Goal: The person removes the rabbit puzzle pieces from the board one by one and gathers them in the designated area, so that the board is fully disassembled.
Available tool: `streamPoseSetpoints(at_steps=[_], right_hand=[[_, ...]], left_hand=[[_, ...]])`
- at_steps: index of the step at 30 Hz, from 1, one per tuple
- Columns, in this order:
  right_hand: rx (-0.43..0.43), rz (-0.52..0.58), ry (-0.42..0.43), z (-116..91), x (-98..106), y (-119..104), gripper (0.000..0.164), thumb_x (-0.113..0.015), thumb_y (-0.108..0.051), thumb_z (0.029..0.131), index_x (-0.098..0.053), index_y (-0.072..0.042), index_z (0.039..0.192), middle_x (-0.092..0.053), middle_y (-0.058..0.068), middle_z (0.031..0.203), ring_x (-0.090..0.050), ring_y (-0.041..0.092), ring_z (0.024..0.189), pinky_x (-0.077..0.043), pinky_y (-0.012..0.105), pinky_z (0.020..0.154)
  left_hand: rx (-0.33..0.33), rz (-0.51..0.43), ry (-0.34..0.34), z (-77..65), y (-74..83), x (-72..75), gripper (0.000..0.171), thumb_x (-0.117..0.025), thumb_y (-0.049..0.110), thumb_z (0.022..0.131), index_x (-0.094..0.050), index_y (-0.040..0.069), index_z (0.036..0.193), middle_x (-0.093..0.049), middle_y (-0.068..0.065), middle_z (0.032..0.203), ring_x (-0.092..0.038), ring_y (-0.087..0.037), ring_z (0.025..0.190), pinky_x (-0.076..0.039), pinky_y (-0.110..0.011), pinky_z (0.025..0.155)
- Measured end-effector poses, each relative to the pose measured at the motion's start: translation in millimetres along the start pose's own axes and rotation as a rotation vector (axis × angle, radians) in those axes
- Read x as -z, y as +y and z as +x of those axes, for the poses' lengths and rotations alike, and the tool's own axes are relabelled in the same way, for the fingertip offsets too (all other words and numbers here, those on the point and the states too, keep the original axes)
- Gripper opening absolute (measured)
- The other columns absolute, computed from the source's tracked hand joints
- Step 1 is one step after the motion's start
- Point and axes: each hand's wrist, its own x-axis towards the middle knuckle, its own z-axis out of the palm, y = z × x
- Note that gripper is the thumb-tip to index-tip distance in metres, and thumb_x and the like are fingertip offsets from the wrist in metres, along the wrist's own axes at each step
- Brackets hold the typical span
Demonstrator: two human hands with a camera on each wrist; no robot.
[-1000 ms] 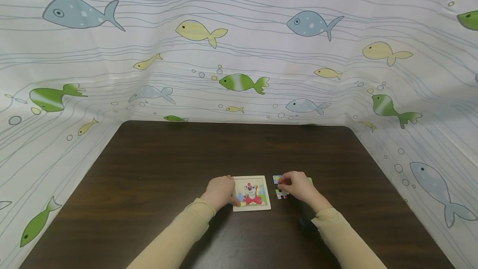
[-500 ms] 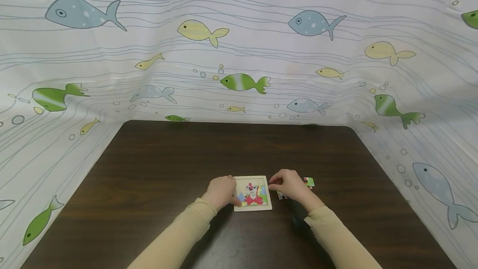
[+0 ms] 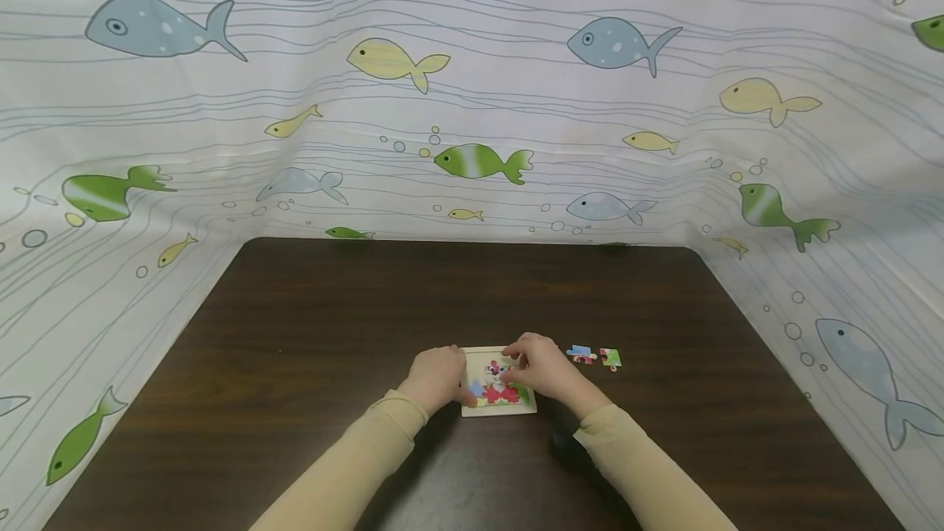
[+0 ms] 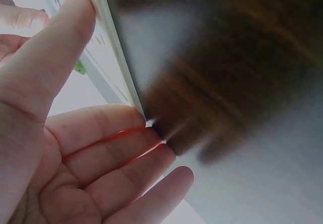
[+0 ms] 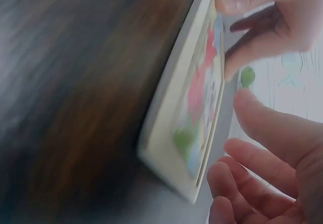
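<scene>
In the head view, a light wooden puzzle frame [image 3: 509,411] lies on the table, its picture [image 3: 497,390] showing a white-and-red figure. My left hand [image 3: 435,381] holds its left side; in the left wrist view the thumb [image 4: 75,19] lies over the frame's edge and the fingertips touch the rim. My right hand [image 3: 542,365] is over the frame's right half. In the right wrist view, its thumb and curled fingers stand apart over the frame [image 5: 159,133]; whether a puzzle piece is between them cannot be made out. Beyond it lie a blue piece [image 3: 581,353] and a green piece [image 3: 610,358].
A dark brown wooden table [image 3: 332,310] carries everything. White cloth printed with fish [image 3: 472,105] surrounds it at the back and both sides. My right hand and forearm hide part of the table beside the frame.
My right hand has moved left, from above the loose pieces to over the frame, uncovering the blue piece at the right. The left hand has stayed on the frame.
</scene>
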Motion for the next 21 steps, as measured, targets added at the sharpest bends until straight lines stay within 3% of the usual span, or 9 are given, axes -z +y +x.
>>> streamPoseSetpoints(at_steps=[10,15,21], right_hand=[[0.051,-0.038,-0.07,5,-7,-10,0.032,-0.079,-0.016,0.076,-0.071,-0.001,0.103,-0.059,0.005,0.088,-0.052,0.008,0.066,-0.047,0.021,0.059],[0.09,-0.084,-0.053,5,-11,-10,0.025,-0.079,-0.015,0.076,-0.073,-0.004,0.097,-0.058,0.003,0.084,-0.051,0.008,0.066,-0.046,0.022,0.059],[0.08,-0.107,-0.027,4,-16,-8,0.031,-0.079,-0.017,0.076,-0.071,-0.002,0.102,-0.058,0.003,0.084,-0.051,0.008,0.066,-0.047,0.022,0.06]], left_hand=[[0.003,-0.007,-0.006,0.9,-0.2,0.0,0.062,-0.083,0.053,0.061,-0.07,0.002,0.094,-0.069,-0.012,0.105,-0.064,-0.018,0.069,-0.055,-0.037,0.058],[0.001,0.004,-0.008,0.4,0.1,0.7,0.065,-0.082,0.053,0.061,-0.07,0.001,0.099,-0.069,-0.012,0.109,-0.066,-0.019,0.074,-0.056,-0.036,0.06],[0.002,-0.002,-0.02,0.4,0.3,0.5,0.069,-0.082,0.054,0.062,-0.07,0.0,0.104,-0.068,-0.013,0.113,-0.067,-0.02,0.077,-0.056,-0.036,0.061]])
